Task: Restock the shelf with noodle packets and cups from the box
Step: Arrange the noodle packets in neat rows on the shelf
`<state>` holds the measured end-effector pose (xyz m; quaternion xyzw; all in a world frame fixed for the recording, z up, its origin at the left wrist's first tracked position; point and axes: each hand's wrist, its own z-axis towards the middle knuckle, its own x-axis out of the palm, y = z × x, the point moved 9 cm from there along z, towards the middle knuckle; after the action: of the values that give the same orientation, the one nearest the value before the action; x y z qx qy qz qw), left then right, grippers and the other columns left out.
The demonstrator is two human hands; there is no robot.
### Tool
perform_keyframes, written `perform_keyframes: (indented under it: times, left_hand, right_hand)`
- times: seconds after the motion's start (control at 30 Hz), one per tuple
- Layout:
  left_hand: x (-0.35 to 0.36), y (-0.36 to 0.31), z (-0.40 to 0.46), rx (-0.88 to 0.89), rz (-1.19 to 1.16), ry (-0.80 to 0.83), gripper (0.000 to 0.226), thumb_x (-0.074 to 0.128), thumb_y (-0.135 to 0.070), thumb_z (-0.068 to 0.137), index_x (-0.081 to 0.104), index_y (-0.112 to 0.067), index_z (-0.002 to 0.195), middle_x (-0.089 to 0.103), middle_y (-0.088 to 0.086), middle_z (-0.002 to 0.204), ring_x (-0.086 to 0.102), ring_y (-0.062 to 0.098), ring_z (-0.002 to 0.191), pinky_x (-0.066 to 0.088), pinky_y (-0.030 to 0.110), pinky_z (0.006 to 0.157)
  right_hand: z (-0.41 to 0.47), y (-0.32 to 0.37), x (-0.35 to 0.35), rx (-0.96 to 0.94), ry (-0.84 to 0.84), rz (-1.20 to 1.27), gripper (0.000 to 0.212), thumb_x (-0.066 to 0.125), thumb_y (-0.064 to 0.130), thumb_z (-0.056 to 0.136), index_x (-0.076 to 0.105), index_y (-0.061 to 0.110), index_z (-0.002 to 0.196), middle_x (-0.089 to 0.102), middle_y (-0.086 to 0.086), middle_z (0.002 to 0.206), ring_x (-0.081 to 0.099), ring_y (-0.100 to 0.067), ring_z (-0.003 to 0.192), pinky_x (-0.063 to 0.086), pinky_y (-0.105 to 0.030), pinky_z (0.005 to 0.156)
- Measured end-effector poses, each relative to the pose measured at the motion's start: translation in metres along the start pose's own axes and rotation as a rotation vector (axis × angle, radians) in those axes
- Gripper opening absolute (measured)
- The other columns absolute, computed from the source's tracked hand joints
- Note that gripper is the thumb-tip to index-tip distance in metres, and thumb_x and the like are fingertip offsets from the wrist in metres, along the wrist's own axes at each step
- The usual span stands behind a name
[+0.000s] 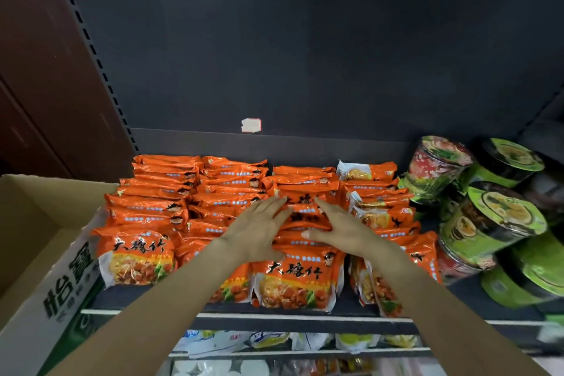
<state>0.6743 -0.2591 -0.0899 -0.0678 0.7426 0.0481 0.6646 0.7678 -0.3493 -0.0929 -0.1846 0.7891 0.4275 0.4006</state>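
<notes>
Both hands, left (pixel 259 227) and right (pixel 341 227), lie flat with straight fingers on orange noodle packets (pixel 305 214) filling the shelf (pixel 274 311). Noodle cups (pixel 488 223) crowd their right; the cardboard box (pixel 39 241) stands left.

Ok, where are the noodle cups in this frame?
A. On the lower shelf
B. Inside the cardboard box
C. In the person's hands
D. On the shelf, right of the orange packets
D: the green-lidded noodle cups are piled on the shelf to the right of the orange packets.
</notes>
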Motion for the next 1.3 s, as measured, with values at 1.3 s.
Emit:
perform_keyframes:
  times: [1.3]
  left_hand:
    - [0.003, 0.008, -0.003, -0.078, -0.112, -0.099, 0.12, 0.07, -0.06, 0.071, -0.011, -0.018, 0.149, -0.015, 0.002, 0.158, -0.013, 0.017, 0.145, -0.005, 0.031, 0.117]
  right_hand:
    - [-0.009, -0.005, 0.019, 0.036, -0.243, -0.044, 0.118, 0.079, 0.032, 0.074, -0.011, 0.017, 0.149, -0.004, -0.009, 0.153, 0.012, -0.028, 0.144, 0.025, -0.043, 0.116]
